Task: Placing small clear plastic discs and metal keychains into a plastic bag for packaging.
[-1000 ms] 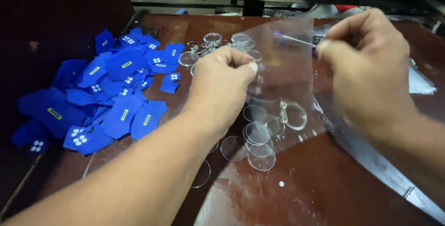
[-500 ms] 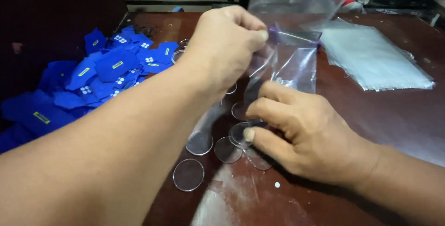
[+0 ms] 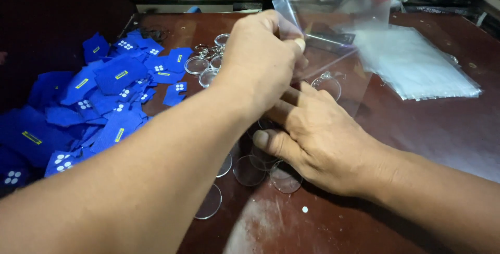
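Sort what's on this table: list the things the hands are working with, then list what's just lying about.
In hand:
left hand holding the clear plastic bag
right hand on the clear round discs

Lying about:
blue fabric pieces
stack of clear bags
keyrings

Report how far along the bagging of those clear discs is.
Done: one clear round piece seems to sit inside the clear bag. In hand: the left hand holds the bag up in a pinch grip, while the right hand lies on the loose clear discs. Left: several discs on the table, blue pieces heaped at left, and a stack of bags.
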